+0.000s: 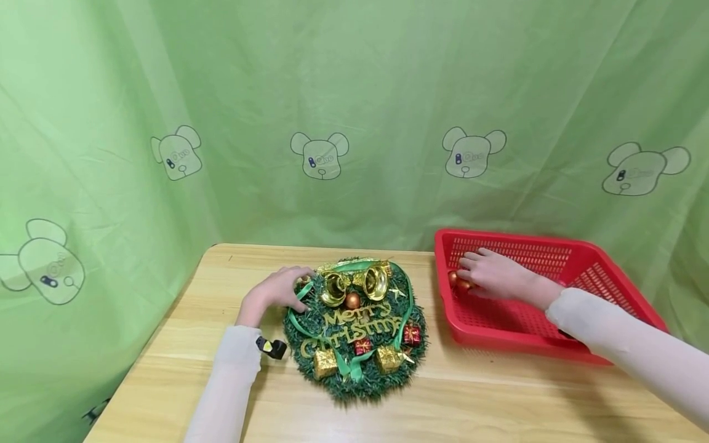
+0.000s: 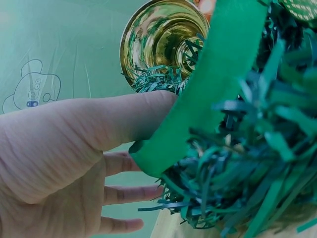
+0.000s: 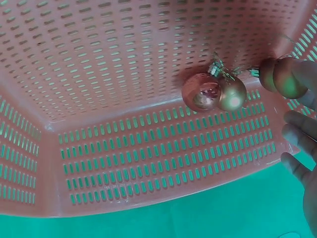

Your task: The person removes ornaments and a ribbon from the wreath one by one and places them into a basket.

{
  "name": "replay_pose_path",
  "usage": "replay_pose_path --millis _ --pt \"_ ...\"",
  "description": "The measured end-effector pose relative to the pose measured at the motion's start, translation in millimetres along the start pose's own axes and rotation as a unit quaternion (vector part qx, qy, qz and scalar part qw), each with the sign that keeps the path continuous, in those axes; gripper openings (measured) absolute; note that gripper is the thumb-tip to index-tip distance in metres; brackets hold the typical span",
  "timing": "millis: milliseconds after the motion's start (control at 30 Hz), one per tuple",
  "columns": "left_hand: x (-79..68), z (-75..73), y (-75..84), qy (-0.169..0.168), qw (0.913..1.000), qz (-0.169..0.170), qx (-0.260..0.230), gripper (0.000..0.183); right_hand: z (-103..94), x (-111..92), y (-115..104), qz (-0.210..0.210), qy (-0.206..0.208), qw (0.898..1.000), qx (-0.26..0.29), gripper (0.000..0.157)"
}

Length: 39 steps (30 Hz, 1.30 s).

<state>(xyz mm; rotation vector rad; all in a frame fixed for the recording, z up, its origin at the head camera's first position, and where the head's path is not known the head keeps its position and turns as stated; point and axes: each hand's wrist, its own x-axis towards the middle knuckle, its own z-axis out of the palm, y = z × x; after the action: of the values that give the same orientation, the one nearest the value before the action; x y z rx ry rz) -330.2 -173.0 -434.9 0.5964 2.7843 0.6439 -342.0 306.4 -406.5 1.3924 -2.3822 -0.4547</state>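
Observed round green tinsel wreath (image 1: 368, 384) at fingertips of loosely spread left hand (image 1: 281, 289), with thumb against flat green ribbon (image 2: 208, 94). Found copper-coloured spherical bauble (image 3: 287, 84) against part-bent right hand (image 1: 490, 274), inside red plastic basket (image 1: 498, 339); could not tell whether pinched.

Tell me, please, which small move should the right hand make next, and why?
Probably the right hand should close its thumb and forefinger securely on the copper bauble: the thumb overlaps it in the right wrist view, but a firm grip cannot be confirmed, and a second bauble sits close beside it in the red basket.
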Motion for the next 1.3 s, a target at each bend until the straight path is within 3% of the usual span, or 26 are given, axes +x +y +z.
replay_pose_path --millis 267,667,1300 --pt "0.1 0.1 0.4 -0.001 1.0 0.002 0.0 0.083 5.0 0 -1 -0.003 -0.021 1.0 0.003 0.031" --pt "2.0 -1.3 -0.4 -0.005 1.0 -0.001 0.002 0.083 9.6 2 -1 -0.027 -0.008 1.0 -0.006 0.035" --pt "1.4 -2.9 -0.4 -0.008 1.0 -0.004 -0.002 0.083 9.6 4 -2 -0.011 -0.015 1.0 0.005 0.031"
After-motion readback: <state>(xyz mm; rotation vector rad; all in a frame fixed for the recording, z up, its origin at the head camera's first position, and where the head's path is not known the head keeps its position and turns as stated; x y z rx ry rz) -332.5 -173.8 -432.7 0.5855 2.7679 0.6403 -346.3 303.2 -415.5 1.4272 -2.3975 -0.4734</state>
